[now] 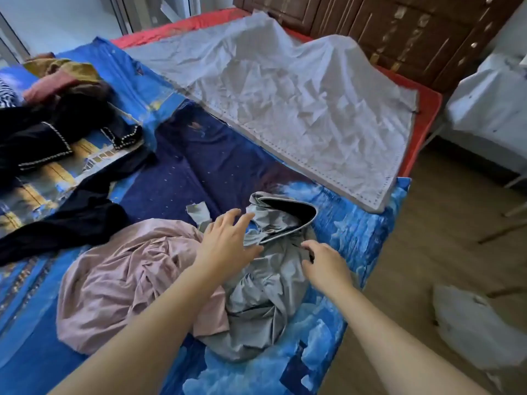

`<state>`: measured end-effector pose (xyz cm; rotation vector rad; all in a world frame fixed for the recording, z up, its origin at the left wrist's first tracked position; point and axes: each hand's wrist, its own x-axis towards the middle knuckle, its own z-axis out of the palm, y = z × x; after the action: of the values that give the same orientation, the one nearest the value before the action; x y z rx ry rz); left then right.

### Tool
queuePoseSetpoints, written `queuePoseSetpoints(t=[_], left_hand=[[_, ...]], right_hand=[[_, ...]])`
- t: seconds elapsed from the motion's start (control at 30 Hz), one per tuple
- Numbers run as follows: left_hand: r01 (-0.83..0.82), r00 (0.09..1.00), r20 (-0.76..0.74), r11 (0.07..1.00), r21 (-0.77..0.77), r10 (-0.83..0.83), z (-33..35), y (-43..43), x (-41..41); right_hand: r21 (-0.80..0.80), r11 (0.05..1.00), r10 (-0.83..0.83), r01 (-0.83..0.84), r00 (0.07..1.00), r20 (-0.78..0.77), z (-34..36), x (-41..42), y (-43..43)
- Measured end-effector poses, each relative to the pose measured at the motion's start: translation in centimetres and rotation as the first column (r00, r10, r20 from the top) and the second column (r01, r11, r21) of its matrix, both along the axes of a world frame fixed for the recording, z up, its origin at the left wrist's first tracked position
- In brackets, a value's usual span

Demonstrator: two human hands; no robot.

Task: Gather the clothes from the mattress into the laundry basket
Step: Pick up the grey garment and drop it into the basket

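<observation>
A crumpled grey garment (265, 297) with a dark-lined collar lies near the mattress's front right corner. Beside it on the left lies a bunched pink garment (119, 283). My left hand (228, 240) hovers over the grey garment's upper part, fingers spread, holding nothing. My right hand (325, 263) rests at the grey garment's right side, fingers curled toward the cloth but not closed on it. A black garment (77, 220) stretches across the mattress to the left. More dark and coloured clothes (57, 109) are piled at the far left. No laundry basket is in view.
The mattress wears a blue printed sheet (356, 229). A wide pale grey sheet (285, 109) covers its far right part over a red edge (422, 132). Brown wooden cabinets (385, 27) stand behind. White bags (479, 329) lie on the wooden floor at right.
</observation>
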<state>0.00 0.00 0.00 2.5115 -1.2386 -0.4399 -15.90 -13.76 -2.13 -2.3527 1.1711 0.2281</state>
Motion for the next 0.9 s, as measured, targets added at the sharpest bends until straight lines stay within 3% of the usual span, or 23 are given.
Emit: queuePoseSetpoints(t=[0.3,0.47,0.57,0.67,0.73,0.83,0.9], left_hand=[[-0.026,0.986,-0.158,0.988,0.151,0.050,-8.9,-5.2,3.1],[-0.093,0.922,-0.349,0.971,0.222,0.169,-13.3,-4.0,3.3],[-0.069,0.852,-0.463,0.930,0.362,0.243,-16.2,-3.1,2.4],[0.069,0.797,-0.555,0.876,0.478,0.240,-18.5,-2.9,0.5],[0.112,0.820,-0.534,0.858,0.501,0.205,-19.0,-3.3,-1.1],[0.023,0.870,-0.441,0.876,0.482,0.220,-18.6,-3.9,-1.9],[-0.094,0.851,-0.440,0.908,0.408,0.286,-17.4,-4.5,-1.4]], right_hand=[[0.096,0.995,-0.014,0.040,0.965,-0.262,-8.5,7.2,-8.2],[0.207,0.978,0.049,0.033,0.924,-0.379,-11.8,6.7,-8.5],[0.239,0.971,0.087,0.003,0.926,-0.367,-13.9,4.8,-6.6],[0.121,0.992,0.058,-0.027,0.963,-0.264,-15.5,3.4,-4.5],[0.021,0.999,-0.024,0.027,0.991,-0.129,-15.4,3.4,-4.3],[0.100,0.988,-0.134,0.121,0.981,0.140,-13.5,4.7,-4.7],[0.140,0.982,-0.163,0.125,0.937,0.309,-11.4,6.1,-4.9]])
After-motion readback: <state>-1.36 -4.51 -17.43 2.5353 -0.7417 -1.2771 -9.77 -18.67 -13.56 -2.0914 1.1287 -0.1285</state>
